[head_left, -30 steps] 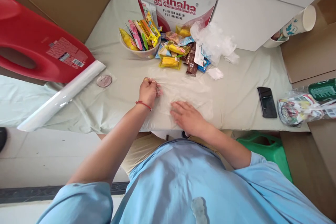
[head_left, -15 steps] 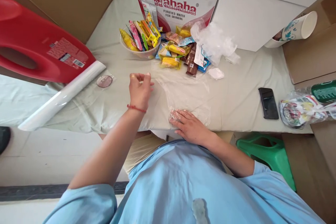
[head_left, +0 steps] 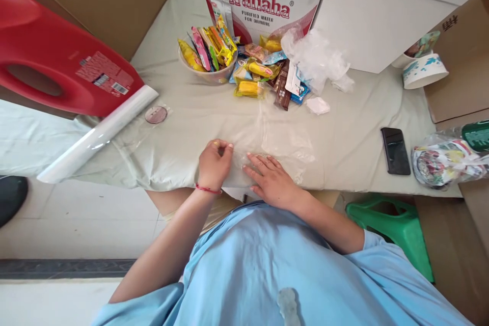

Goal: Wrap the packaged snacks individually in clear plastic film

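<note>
A thin clear plastic film (head_left: 286, 135) lies wrinkled on the cloth near the table's front edge. My left hand (head_left: 214, 163), with a red cord at the wrist, pinches the film's left edge between thumb and fingers. Just right of it, my right hand (head_left: 272, 179) lies flat with fingers stretched out, pressing on the near part of the film. Something under the film beside the right fingertips is too faint to make out. Beyond the film lies a pile of wrapped snacks (head_left: 250, 89), beside a plastic bowl (head_left: 214, 77) filled with more packets.
A film roll (head_left: 99, 135) and a red jug (head_left: 72, 56) stand left, near a small round disc (head_left: 156, 114). Crumpled plastic (head_left: 319, 56) lies before the Wahaha carton (head_left: 263, 5). A phone (head_left: 396, 150) and paper cup (head_left: 425, 71) are right; a green stool (head_left: 397, 219) stands below.
My left hand has come down and toward my right hand, drawing the film's edge with it. The right hand stays in nearly the same place. The paper cup at the right has tipped lower.
</note>
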`<state>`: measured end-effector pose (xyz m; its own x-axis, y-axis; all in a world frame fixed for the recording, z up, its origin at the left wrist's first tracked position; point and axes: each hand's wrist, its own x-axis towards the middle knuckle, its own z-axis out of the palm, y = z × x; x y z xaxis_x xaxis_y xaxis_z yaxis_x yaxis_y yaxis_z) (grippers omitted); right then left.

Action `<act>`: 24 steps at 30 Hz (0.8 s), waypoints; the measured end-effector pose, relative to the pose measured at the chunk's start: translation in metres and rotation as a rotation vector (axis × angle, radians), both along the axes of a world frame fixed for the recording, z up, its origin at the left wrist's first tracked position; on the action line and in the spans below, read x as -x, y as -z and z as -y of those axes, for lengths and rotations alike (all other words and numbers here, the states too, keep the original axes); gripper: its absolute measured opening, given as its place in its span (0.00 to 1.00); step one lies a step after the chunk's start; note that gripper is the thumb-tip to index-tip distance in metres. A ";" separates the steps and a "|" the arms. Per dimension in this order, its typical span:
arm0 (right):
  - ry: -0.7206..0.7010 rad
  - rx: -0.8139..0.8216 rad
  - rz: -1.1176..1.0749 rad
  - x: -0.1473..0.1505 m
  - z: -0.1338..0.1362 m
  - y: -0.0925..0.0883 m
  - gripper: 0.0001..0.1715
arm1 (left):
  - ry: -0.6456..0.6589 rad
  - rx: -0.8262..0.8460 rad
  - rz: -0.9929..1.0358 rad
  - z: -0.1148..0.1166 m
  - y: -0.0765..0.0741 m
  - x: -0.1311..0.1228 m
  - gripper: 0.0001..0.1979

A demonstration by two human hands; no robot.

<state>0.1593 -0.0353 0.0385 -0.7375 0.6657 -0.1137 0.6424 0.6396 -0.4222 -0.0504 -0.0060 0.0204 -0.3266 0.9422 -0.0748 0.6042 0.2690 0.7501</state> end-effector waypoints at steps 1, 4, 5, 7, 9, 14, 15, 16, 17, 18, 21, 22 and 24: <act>0.006 0.009 -0.009 -0.001 0.001 0.001 0.35 | -0.044 0.035 0.036 -0.001 0.000 0.008 0.11; 0.012 0.028 -0.026 -0.003 0.002 0.004 0.36 | -0.160 0.025 0.042 0.002 -0.011 0.018 0.09; 0.006 0.028 -0.028 -0.003 0.002 0.004 0.36 | -0.201 -0.031 0.004 0.005 -0.019 0.016 0.09; -0.011 0.025 -0.027 -0.002 0.002 0.005 0.35 | -0.210 -0.188 -0.080 0.015 -0.040 0.002 0.07; -0.026 0.025 -0.033 -0.001 0.002 0.007 0.35 | -0.018 -0.309 -0.084 0.028 -0.062 -0.021 0.09; 0.020 0.031 -0.080 0.001 0.000 0.019 0.32 | 0.643 -0.134 -0.149 0.041 -0.074 -0.075 0.12; 0.026 0.041 -0.073 0.001 0.000 0.020 0.30 | 0.646 -0.115 -0.194 0.036 -0.067 -0.079 0.11; 0.020 0.050 -0.063 0.001 0.000 0.020 0.29 | 0.616 -0.115 -0.230 0.030 -0.058 -0.079 0.11; 0.006 0.054 -0.052 0.000 -0.001 0.018 0.27 | 0.564 -0.129 -0.250 0.021 -0.047 -0.077 0.12; -0.010 0.051 -0.044 0.000 -0.001 0.016 0.26 | 0.511 -0.148 -0.254 0.012 -0.036 -0.073 0.12; -0.039 0.016 -0.046 -0.001 0.002 0.009 0.31 | 0.378 -0.189 -0.220 -0.015 -0.008 -0.057 0.15; -0.037 0.012 -0.047 -0.001 0.003 0.008 0.34 | 0.343 -0.191 -0.207 -0.022 -0.001 -0.052 0.16; -0.029 0.020 -0.046 -0.001 0.006 0.008 0.38 | 0.291 -0.184 -0.200 -0.031 0.009 -0.042 0.18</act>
